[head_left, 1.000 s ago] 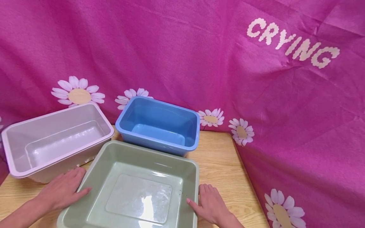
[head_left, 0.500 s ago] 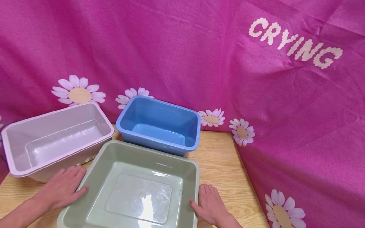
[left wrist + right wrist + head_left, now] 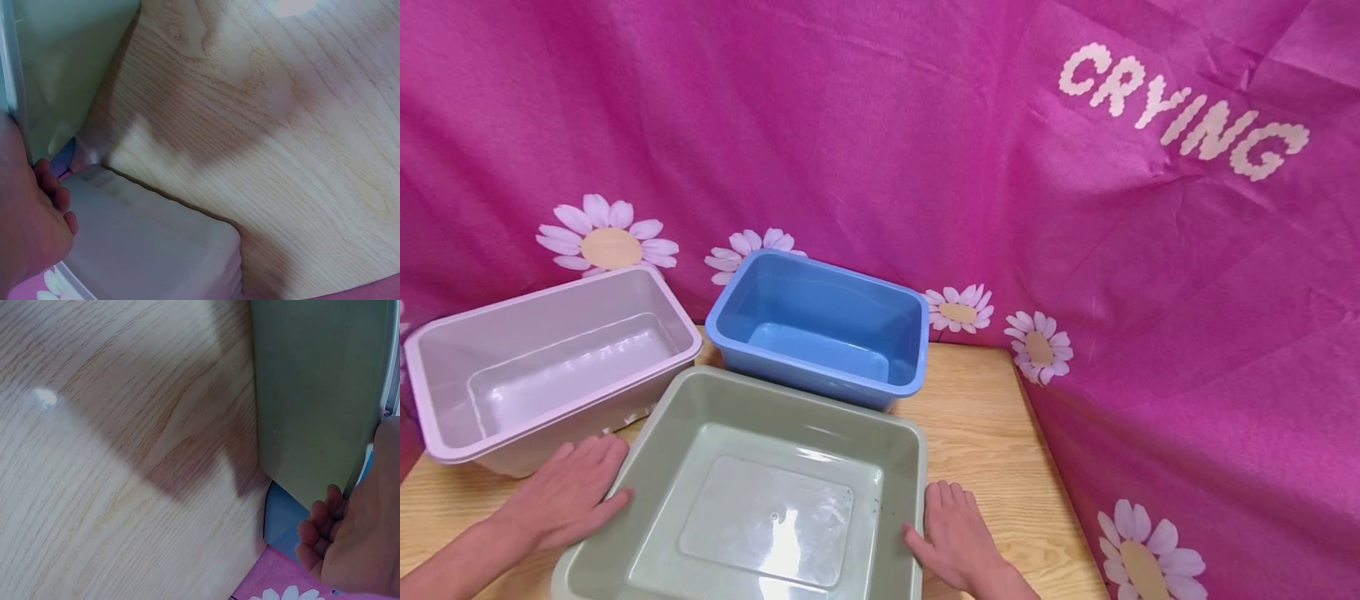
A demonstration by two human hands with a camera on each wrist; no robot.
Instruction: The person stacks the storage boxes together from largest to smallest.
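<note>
A wide, shallow green plastic tub (image 3: 767,508) stands at the front of the table, with nothing lying in it. On its left rim is my left hand (image 3: 568,492), thumb over the edge and fingers along the outside. My right hand (image 3: 957,533) holds the opposite rim the same way. Both wrist views show curled fingertips outside the tub wall, the right hand's fingers (image 3: 320,528) most plainly. Behind the green tub sits a smaller, deeper blue tub (image 3: 820,379). A pale purple tub (image 3: 583,400) stands at the left, close to my left hand.
Beneath the tubs is a wood-grain table (image 3: 992,433), its right edge running along the cloth. A magenta cloth (image 3: 865,125) with white daisies and the word CRYING hangs behind and to the right. The purple and blue tubs have nothing in them.
Both thumbs have drawn back slightly toward the rim of the green tub. The view has shifted a little, while the tubs keep their places on the table.
</note>
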